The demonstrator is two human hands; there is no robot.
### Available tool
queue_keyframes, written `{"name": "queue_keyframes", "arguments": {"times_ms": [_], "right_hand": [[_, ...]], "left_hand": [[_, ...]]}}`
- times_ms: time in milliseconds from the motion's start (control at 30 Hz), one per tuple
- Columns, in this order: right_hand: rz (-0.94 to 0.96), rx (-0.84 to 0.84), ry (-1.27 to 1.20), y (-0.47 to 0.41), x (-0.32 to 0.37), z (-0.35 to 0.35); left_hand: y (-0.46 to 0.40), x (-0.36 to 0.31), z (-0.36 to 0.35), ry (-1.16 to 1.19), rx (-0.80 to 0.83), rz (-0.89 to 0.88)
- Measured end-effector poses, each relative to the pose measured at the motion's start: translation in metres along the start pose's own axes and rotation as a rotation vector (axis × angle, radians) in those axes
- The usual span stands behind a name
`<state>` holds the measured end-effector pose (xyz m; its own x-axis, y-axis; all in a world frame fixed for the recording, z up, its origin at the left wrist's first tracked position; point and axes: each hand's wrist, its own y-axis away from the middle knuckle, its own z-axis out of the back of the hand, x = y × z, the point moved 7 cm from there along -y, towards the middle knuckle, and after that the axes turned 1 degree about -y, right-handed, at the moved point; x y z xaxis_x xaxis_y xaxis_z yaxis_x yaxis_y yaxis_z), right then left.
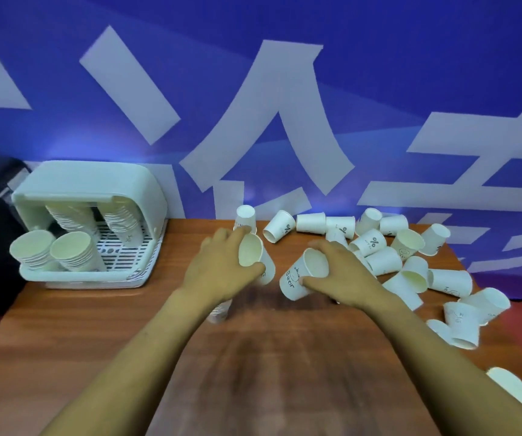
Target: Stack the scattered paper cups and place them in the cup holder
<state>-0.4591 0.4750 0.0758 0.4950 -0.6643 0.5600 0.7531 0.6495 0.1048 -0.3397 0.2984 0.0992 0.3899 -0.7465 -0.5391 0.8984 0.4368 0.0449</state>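
Dim bluish light, soft motion blur throughout, wide-angle bending at edges.

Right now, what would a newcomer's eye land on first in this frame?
Probably the two hands at the table's centre: the left hand grips a paper cup and the right hand grips another cup, their openings facing the camera. Next, the heap of loose cups lying tipped over at the right, and the white cup holder at the left, already holding several stacks.
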Motion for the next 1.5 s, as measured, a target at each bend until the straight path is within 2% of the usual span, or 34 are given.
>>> {"name": "queue_keyframes", "arguments": {"times_ms": [200, 333, 567, 767, 933, 1100, 1267, 1500], "right_hand": [[0.019, -0.05, 0.126, 0.0, 0.052, -0.014], [0.03, -0.104, 0.11, -0.006, 0.076, -0.013], [0.08, -0.179, 0.049, -0.019, 0.108, -0.02], [0.107, -0.141, 0.084, -0.03, 0.143, -0.041], [0.09, -0.188, 0.08, -0.049, 0.187, -0.05], [0.059, -0.161, 0.009, -0.071, 0.255, -0.106], [0.107, -0.081, 0.059, -0.092, 0.32, -0.177], [0.078, -0.045, -0.021, -0.112, 0.362, -0.218]], "left_hand": [[0.011, 0.039, 0.044, 0.014, -0.059, -0.005], [0.015, 0.048, 0.056, 0.047, -0.09, -0.012], [0.028, 0.095, 0.084, 0.11, -0.166, 0.113], [0.029, 0.136, 0.106, 0.102, -0.161, 0.135], [0.016, 0.176, 0.124, 0.083, -0.13, 0.092], [0.014, 0.247, 0.164, 0.066, -0.091, 0.086], [0.019, 0.32, 0.209, 0.016, -0.101, 0.123], [0.011, 0.367, 0.242, -0.033, -0.125, 0.137]]}}
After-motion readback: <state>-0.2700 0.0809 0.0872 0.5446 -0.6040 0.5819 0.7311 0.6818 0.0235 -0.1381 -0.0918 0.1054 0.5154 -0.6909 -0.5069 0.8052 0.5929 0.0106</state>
